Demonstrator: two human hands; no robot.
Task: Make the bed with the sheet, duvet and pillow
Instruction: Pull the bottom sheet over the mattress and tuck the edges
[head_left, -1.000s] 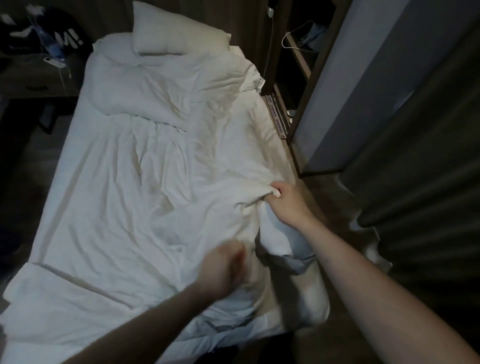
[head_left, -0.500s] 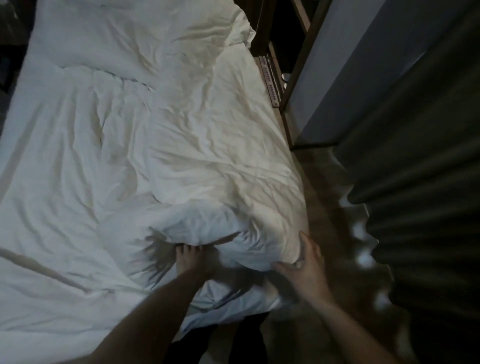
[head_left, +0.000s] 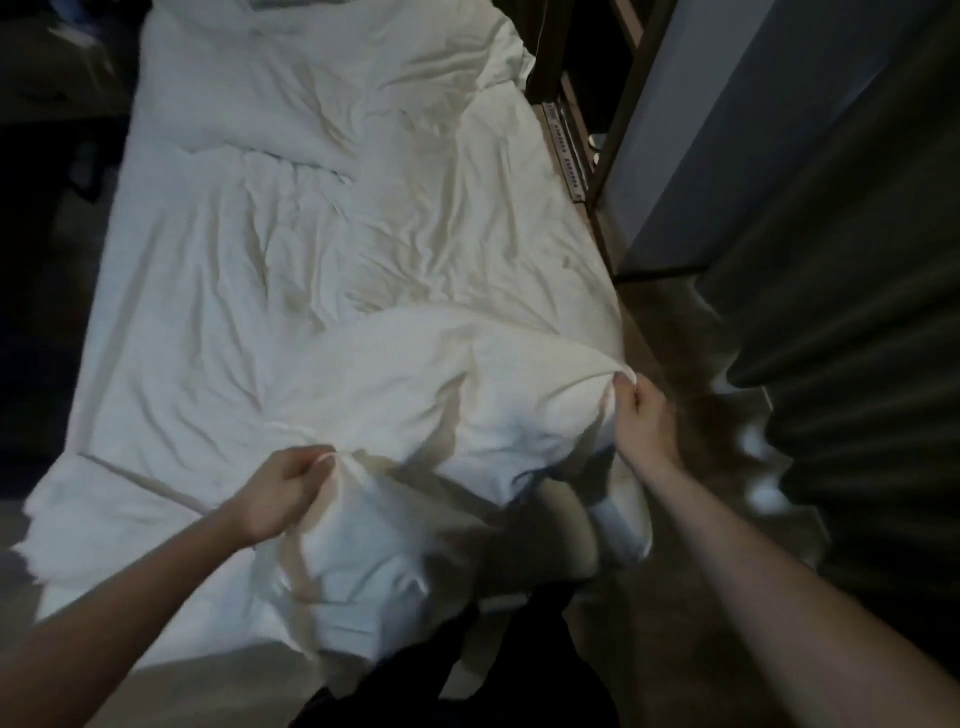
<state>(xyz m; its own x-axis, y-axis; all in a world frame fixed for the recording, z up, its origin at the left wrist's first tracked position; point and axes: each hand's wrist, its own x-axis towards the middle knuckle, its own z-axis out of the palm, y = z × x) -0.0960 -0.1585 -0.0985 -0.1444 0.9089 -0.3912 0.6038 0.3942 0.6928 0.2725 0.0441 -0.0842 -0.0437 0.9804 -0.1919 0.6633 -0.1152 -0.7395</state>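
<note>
Head view: we look down on the rumpled white duvet (head_left: 395, 291), which lies spread over most of the bed (head_left: 119, 525), bunched thick at the far end and lifted into a puffed fold at the near right corner. We grip that lifted edge in two places. Our left hand (head_left: 283, 491) has its fingers (head_left: 311, 467) curled tight around a pinch of the white cloth near the middle of the foot of the bed. Our right hand (head_left: 641, 418) is closed on the duvet's corner at the bed's right side, the fabric gathered into a small knot just above the knuckles. Between the two hands the cover sags in a loose pouch that hangs over the foot of the bed, shadowed underneath. To the left of the left hand, a flatter white sheet (head_left: 135, 493) lies smooth across the near left corner of the mattress, its edge folded in a straight line. Right of the bed stands a dark wooden frame (head_left: 615, 130) beside a pale grey panel (head_left: 727, 156), and a dark pleated curtain (head_left: 857, 338) hangs down to the brown floor (head_left: 691, 582).
</note>
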